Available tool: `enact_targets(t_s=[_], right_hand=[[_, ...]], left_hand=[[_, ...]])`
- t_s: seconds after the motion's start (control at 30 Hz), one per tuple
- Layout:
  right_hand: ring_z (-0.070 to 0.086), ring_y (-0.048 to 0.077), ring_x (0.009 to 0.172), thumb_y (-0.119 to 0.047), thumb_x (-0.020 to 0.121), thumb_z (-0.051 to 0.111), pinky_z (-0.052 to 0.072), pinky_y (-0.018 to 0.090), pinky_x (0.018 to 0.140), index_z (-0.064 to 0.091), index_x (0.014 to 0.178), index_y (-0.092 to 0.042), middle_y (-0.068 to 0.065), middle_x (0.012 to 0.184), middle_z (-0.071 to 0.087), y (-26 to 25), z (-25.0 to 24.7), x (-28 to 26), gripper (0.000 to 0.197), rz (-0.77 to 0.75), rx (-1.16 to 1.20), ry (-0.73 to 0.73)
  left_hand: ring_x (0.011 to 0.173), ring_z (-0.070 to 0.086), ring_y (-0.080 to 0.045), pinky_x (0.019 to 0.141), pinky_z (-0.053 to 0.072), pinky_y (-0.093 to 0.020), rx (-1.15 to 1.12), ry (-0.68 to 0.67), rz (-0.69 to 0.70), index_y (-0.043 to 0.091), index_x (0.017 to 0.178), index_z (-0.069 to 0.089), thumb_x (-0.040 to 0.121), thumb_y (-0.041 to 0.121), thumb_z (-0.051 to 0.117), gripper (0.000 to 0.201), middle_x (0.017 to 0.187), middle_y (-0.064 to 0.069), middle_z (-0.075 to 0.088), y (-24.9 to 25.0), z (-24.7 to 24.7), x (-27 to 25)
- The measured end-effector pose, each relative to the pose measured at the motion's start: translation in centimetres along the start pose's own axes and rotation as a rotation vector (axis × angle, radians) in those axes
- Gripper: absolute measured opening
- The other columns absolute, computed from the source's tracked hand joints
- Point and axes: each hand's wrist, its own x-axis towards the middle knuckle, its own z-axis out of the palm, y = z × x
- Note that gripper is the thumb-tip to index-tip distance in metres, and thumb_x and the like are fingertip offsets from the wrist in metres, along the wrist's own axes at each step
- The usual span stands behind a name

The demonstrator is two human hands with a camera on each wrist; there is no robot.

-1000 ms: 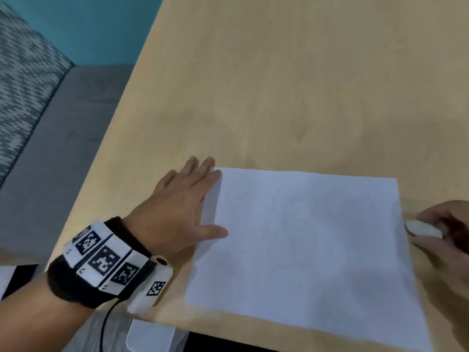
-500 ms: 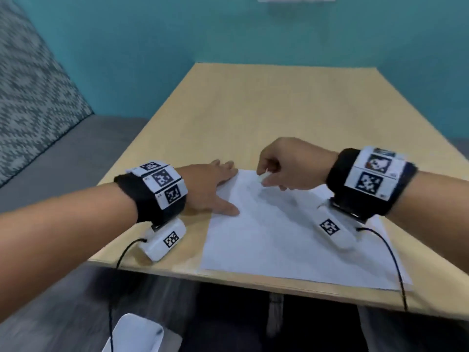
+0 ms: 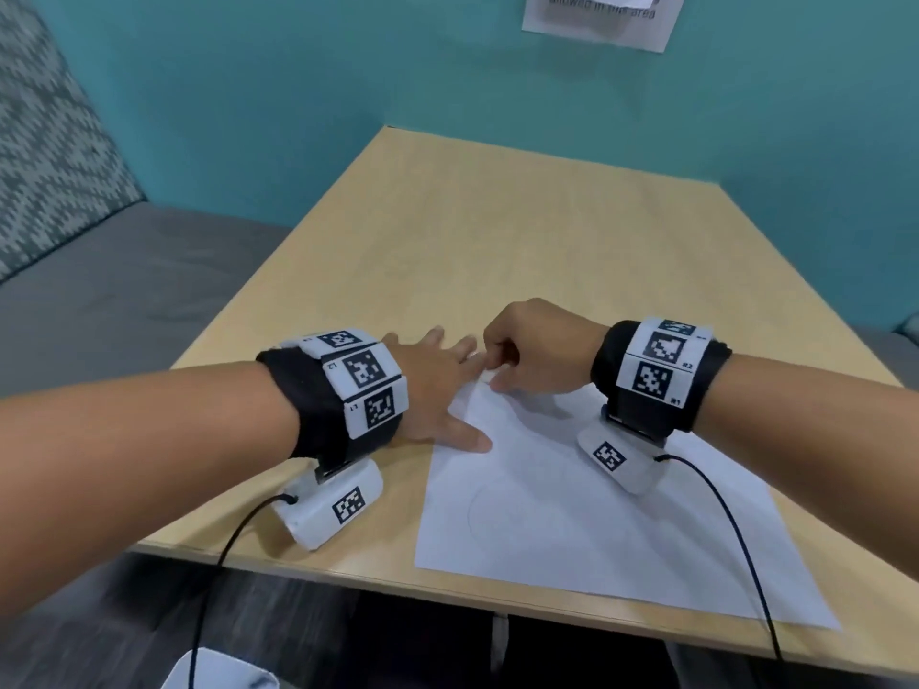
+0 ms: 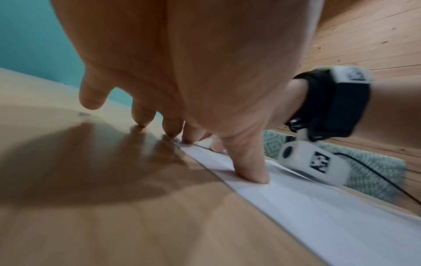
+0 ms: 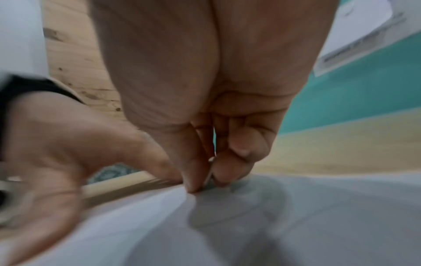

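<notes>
A white sheet of paper (image 3: pixel 572 514) with faint pencil lines lies on the wooden table (image 3: pixel 497 241) near its front edge. My left hand (image 3: pixel 432 385) lies flat, fingers straight, on the sheet's left edge. Its thumb (image 4: pixel 248 162) presses the paper (image 4: pixel 318 216) and the other fingertips touch the table and the far corner. My right hand (image 3: pixel 537 350) is curled over the sheet's far left corner, right beside the left fingers. It pinches a small white eraser (image 5: pixel 210 162) between thumb and fingers, down on the paper (image 5: pixel 227 225). Most of the eraser is hidden.
The table runs back to a teal wall with a printed notice (image 3: pixel 601 17). A grey bench (image 3: pixel 99 300) with a patterned cushion stands to the left. Cables hang from both wrist cameras over the front edge. A white object (image 3: pixel 219 673) shows below the table.
My right hand has carried the eraser from the sheet's right edge across to its far left corner. The left hand has stayed on the left edge. The head view has lifted.
</notes>
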Motion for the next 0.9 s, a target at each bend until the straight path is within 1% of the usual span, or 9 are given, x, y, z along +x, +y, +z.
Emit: enact_targets(t_s=[0.07,0.1,0.2,0.33,0.5,0.63,0.77,0.83,0.9], right_hand=[[0.052,0.011,0.061,-0.02,0.076,0.072,0.041,0.025,0.058,0.064,0.073,-0.014,-0.009,0.064,0.056,0.6,-0.2,0.3,0.01,0.03,0.004,0.041],[0.051,0.011,0.059,-0.018,0.076,0.071,0.041,0.026,0.058,0.064,0.072,-0.012,-0.009,0.062,0.056,0.3,0.2,0.1,0.01,0.008,0.014,0.033],[0.053,0.01,0.061,-0.017,0.077,0.07,0.043,0.02,0.058,0.068,0.078,-0.009,-0.013,0.064,0.058,-0.9,1.3,-0.9,0.008,-0.097,0.028,-0.035],[0.06,0.02,0.072,-0.017,0.076,0.069,0.05,0.031,0.066,0.069,0.077,-0.01,0.001,0.075,0.068,1.2,-0.3,0.0,0.007,0.018,-0.001,0.042],[0.053,0.011,0.062,-0.017,0.076,0.07,0.044,0.023,0.061,0.069,0.079,-0.012,-0.009,0.064,0.058,-0.7,1.1,-1.8,0.006,-0.146,0.01,-0.046],[0.059,0.017,0.07,-0.016,0.075,0.069,0.05,0.031,0.066,0.068,0.076,-0.01,-0.001,0.073,0.067,1.6,-0.6,-0.7,0.006,-0.003,-0.017,0.036],[0.051,0.009,0.06,-0.018,0.076,0.07,0.044,0.023,0.06,0.067,0.077,-0.014,-0.012,0.062,0.055,-0.3,1.0,-1.9,0.005,-0.132,0.018,-0.052],[0.054,0.012,0.064,-0.019,0.077,0.071,0.044,0.023,0.06,0.068,0.079,-0.013,-0.009,0.065,0.059,0.7,0.3,-1.5,0.007,-0.059,-0.003,-0.01],[0.057,0.016,0.069,-0.018,0.077,0.07,0.048,0.027,0.064,0.069,0.079,-0.012,-0.003,0.073,0.066,2.0,-0.7,-1.2,0.007,0.012,-0.024,0.038]], left_hand=[[0.152,-0.01,-0.027,0.115,0.013,-0.064,0.015,-0.013,-0.013,0.03,0.157,-0.011,0.084,0.08,0.042,0.103,0.165,0.009,-0.016,0.2,-0.1,0.0],[0.152,-0.01,-0.027,0.115,0.011,-0.065,0.0,-0.014,-0.012,0.031,0.157,-0.009,0.084,0.079,0.042,0.101,0.165,0.01,-0.016,0.1,-0.1,0.0],[0.152,-0.01,-0.028,0.115,0.01,-0.066,-0.022,-0.022,-0.008,0.034,0.157,0.009,0.085,0.078,0.042,0.091,0.165,0.012,-0.012,0.1,-0.2,-0.2],[0.153,-0.01,-0.025,0.116,0.013,-0.062,0.034,-0.032,-0.04,0.026,0.158,-0.009,0.086,0.077,0.04,0.101,0.165,0.009,-0.017,0.5,-0.4,-0.5],[0.152,-0.012,-0.026,0.116,0.013,-0.064,0.004,-0.068,-0.036,0.033,0.158,0.001,0.083,0.079,0.04,0.097,0.164,0.01,-0.021,0.3,-0.5,-0.4],[0.152,-0.013,-0.024,0.117,0.015,-0.06,0.035,-0.09,-0.054,0.027,0.157,-0.014,0.085,0.078,0.04,0.103,0.163,0.009,-0.023,0.7,-0.7,-0.7],[0.152,-0.012,-0.026,0.116,0.016,-0.063,0.027,-0.072,-0.037,0.03,0.158,-0.003,0.084,0.079,0.04,0.099,0.164,0.008,-0.021,0.3,-0.5,-0.6],[0.152,-0.012,-0.024,0.116,0.015,-0.062,0.044,-0.077,-0.046,0.028,0.158,-0.008,0.085,0.078,0.04,0.1,0.164,0.009,-0.021,0.5,-0.5,-0.6],[0.152,-0.013,-0.023,0.117,0.013,-0.06,0.045,-0.089,-0.06,0.027,0.157,-0.014,0.086,0.078,0.04,0.103,0.163,0.01,-0.022,0.7,-0.6,-0.7]])
